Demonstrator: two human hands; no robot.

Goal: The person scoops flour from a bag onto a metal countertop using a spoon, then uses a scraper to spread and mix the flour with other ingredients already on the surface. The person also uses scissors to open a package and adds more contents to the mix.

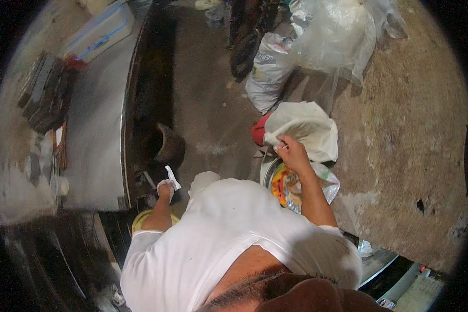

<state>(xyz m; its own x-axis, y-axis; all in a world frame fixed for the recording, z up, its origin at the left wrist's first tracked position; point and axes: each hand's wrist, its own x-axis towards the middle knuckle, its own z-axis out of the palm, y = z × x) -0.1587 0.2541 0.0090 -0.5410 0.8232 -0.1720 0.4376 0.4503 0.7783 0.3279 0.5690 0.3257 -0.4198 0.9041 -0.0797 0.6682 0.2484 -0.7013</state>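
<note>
Near the metal table's right side, my left hand (166, 189) is closed around a flat white strip (172, 178) that sticks up past the fingers. Something pale covers part of this hand, and I cannot make out what. My right hand (293, 155) reaches forward with fingers pinched at the near edge of an off-white cloth or sack (309, 130). Whether those fingers grip the cloth or a small white thing in front of it is unclear. A red rounded thing (258, 130) shows at the cloth's left. Below my right hand lies a shiny orange and yellow plastic bag (284, 187).
A grey metal table (96, 125) runs along my left, bearing a stack of dark blocks (46, 91) and a whitish bin (101, 36). Ahead stand a white printed sack (269, 70) and a large clear plastic bag (338, 34). A stained wall or board (400, 140) spans the right.
</note>
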